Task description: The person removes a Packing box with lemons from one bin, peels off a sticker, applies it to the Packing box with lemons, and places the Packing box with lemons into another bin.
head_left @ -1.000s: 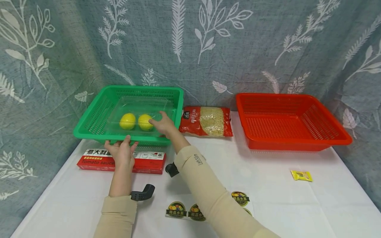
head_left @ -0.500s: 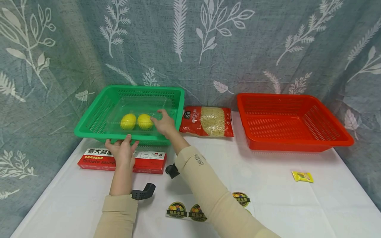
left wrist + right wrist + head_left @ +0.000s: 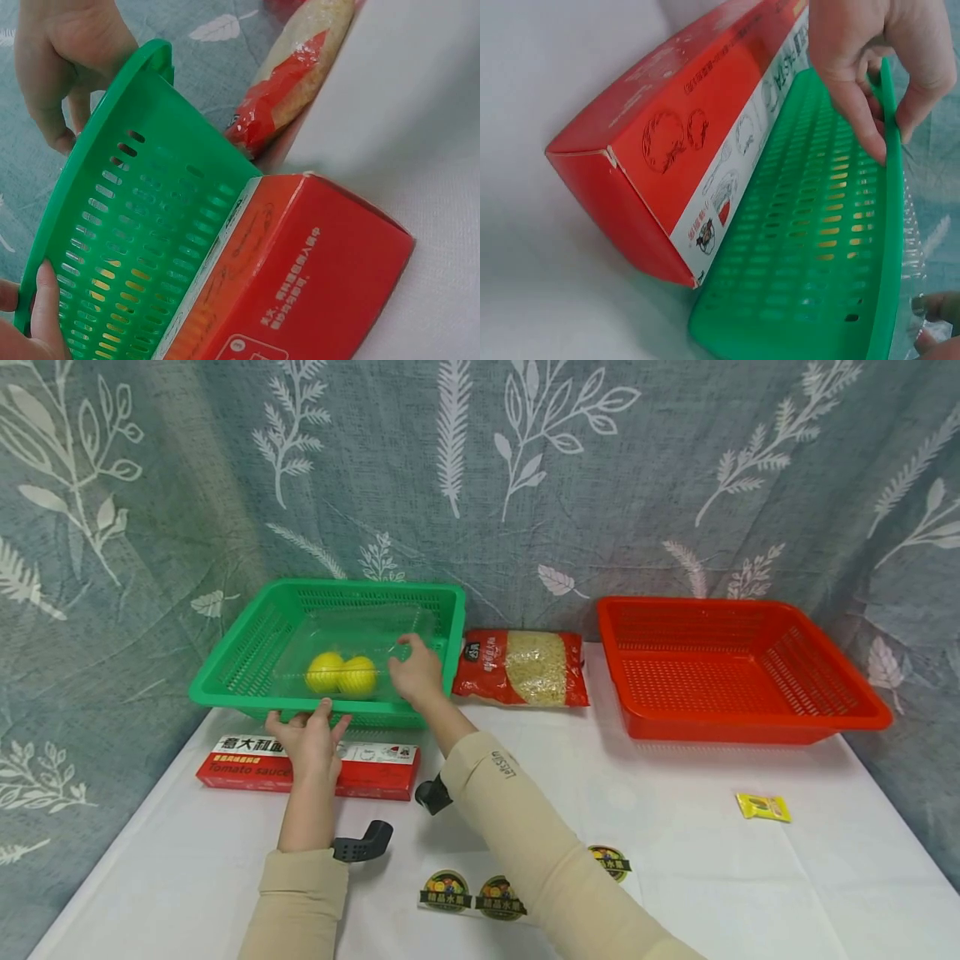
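My left hand (image 3: pixel 309 745) grips the front rim of a green perforated basket (image 3: pixel 240 704), its thumb and fingers on either side of that rim in the right wrist view. Inside the basket lies a clear plastic box (image 3: pixel 360 627) with two round yellow, lemon-like fruits (image 3: pixel 358 677) that sit touching toward its left half. At the box's right end my right hand (image 3: pixel 420 677) pinches the clear plastic (image 3: pixel 911 300); the rim and hand partly hide the hold. Below the basket, partly behind my left hand, lies a red and white tomato sauce pasta box (image 3: pixel 382 777).
A red pasta bag (image 3: pixel 536 668) lies right of the green basket. Farther right stands a red basket (image 3: pixel 750 724). A small yellow packet (image 3: pixel 763 807) rests before it. Round fruit stickers (image 3: pixel 446 892) lie near the front, partly under my right sleeve.
The yellow fruits have shifted left and together within the clear box. My right hand has moved slightly right, its fingers more curled. My left hand stays on the rim.
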The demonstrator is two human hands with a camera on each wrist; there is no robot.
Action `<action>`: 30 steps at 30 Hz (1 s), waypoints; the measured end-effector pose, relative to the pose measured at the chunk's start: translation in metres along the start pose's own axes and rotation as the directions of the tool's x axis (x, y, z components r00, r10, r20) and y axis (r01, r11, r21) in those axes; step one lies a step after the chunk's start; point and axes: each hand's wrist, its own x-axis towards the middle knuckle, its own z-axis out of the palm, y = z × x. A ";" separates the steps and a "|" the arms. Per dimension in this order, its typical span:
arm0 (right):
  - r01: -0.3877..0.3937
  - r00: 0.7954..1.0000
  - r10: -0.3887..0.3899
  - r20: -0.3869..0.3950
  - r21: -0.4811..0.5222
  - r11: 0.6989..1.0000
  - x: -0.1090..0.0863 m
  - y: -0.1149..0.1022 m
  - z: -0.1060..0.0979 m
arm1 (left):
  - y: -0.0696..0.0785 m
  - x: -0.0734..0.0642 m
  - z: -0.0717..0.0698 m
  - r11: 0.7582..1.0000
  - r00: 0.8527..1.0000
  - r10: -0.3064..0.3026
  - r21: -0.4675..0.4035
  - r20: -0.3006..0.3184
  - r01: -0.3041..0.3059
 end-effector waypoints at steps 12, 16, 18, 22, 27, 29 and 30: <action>-0.007 1.000 0.008 -0.027 0.046 0.999 -0.004 -0.003 -0.005 | 0.001 0.002 0.002 1.000 1.000 0.001 -0.006 0.008 -0.001; -0.010 1.000 0.010 0.004 0.145 0.989 -0.004 -0.004 -0.008 | 0.001 0.002 0.002 1.000 1.000 0.001 -0.003 0.011 -0.001; -0.013 1.000 0.011 0.013 0.184 0.983 -0.005 -0.005 -0.009 | 0.002 0.002 0.002 1.000 1.000 -0.001 0.002 0.008 0.001; 0.004 0.999 -0.013 0.034 0.244 0.970 -0.007 -0.007 -0.014 | 0.002 0.002 0.002 1.000 1.000 -0.004 0.010 0.005 0.004; 0.033 0.997 -0.053 0.062 0.283 0.958 -0.010 -0.011 -0.023 | 0.002 0.003 0.004 1.000 1.000 -0.001 0.020 0.004 0.001; 0.031 0.996 -0.056 0.074 0.298 0.954 -0.011 -0.012 -0.028 | 0.003 0.003 0.004 1.000 1.000 -0.008 0.012 0.000 0.008; 0.032 0.995 -0.059 0.079 0.306 0.951 -0.012 -0.013 -0.030 | 0.003 0.004 0.004 1.000 1.000 -0.012 0.009 -0.001 0.012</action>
